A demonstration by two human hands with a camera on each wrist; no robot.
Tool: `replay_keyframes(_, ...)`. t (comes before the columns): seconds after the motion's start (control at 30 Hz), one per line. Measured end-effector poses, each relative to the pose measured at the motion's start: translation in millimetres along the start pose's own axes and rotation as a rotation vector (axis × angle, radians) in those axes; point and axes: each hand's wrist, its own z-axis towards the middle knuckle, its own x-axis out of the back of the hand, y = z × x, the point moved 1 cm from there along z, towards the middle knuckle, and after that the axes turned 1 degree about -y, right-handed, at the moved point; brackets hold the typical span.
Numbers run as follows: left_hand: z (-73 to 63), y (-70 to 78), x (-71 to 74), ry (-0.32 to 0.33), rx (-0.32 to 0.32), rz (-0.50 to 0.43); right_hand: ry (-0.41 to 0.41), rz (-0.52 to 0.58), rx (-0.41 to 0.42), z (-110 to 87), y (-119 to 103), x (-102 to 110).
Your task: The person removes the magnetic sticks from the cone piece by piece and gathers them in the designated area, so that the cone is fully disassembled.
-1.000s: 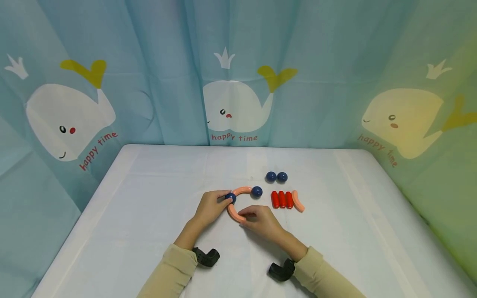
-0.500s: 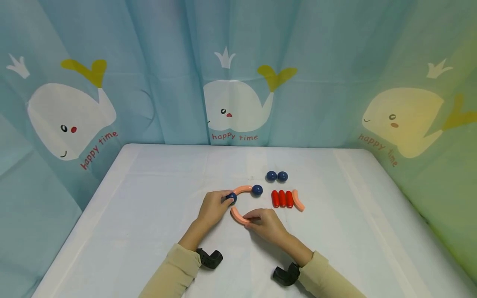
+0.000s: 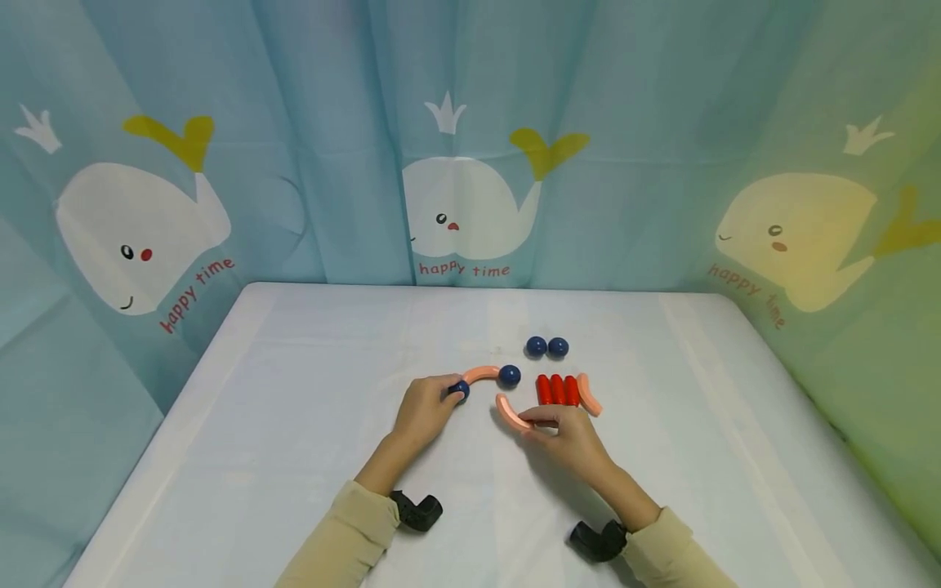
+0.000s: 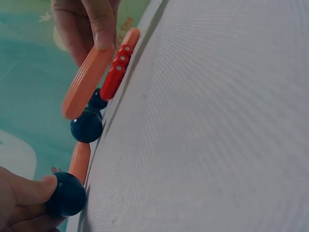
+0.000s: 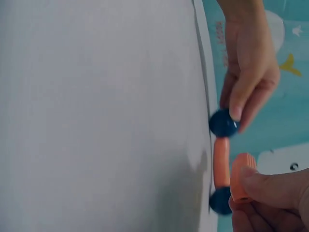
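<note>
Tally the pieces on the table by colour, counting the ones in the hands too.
Blue balls: 4, one pinched by the left hand
Orange curved pieces: 3, one held by the right hand
Red rods: 3
Total: 10

In head view, a glossy dark blue ball, gripped by the left hand, touches the 8 o'clock end of a smooth, arched peach rod; a matching second ball touches its 3 o'clock end. A lengthwise-grooved curved peach rod, pinched by the right hand, is raised above the surface at 6 o'clock from the second ball, free end toward 11 o'clock.
</note>
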Motion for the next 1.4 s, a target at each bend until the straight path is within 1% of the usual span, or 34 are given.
replay_keyframes(0.13, 0.1, 1.3, 0.0, -0.001, 0.008, 0.007, 0.080, -0.030, -0.022, -5.0, 8, 15)
replay_keyframes(0.23, -0.1, 0.8, -0.3, -0.004, 0.010, 0.012, 0.139, -0.044, -0.023, -8.5, 13, 26)
replay_keyframes(0.4, -0.4, 0.0, -1.2, -0.010, 0.020, -0.003, 0.179, -0.057, -0.028, -12.9, 21, 43)
replay_keyframes(0.5, -0.4, -0.7, -1.4, -0.008, 0.021, -0.013, 0.207, -0.063, -0.089, -14.7, 31, 54)
replay_keyframes(0.63, -0.5, -1.1, -1.5, -0.005, 0.020, -0.014, 0.249, -0.095, -0.207, -17.4, 47, 68)
replay_keyframes(0.77, -0.5, -0.6, -1.0, -0.006, 0.024, -0.021, 0.248, -0.119, -0.262, -19.4, 59, 76)
replay_keyframes(1.0, -0.5, 0.0, -0.8, -0.004, 0.027, -0.024, 0.237, -0.118, -0.276, -19.3, 68, 80)
replay_keyframes(1.23, -0.4, 0.6, -1.3, -0.009, 0.039, -0.014, 0.182, -0.143, -0.317, -18.2, 77, 81)
replay_keyframes(1.33, 0.0, 0.7, -1.2, -0.009, 0.042, -0.009, 0.165, -0.160, -0.315, -18.2, 79, 80)
replay_keyframes(1.4, 0.0, 0.7, -1.1, -0.009, 0.044, -0.007, 0.166, -0.179, -0.297, -18.0, 80, 79)
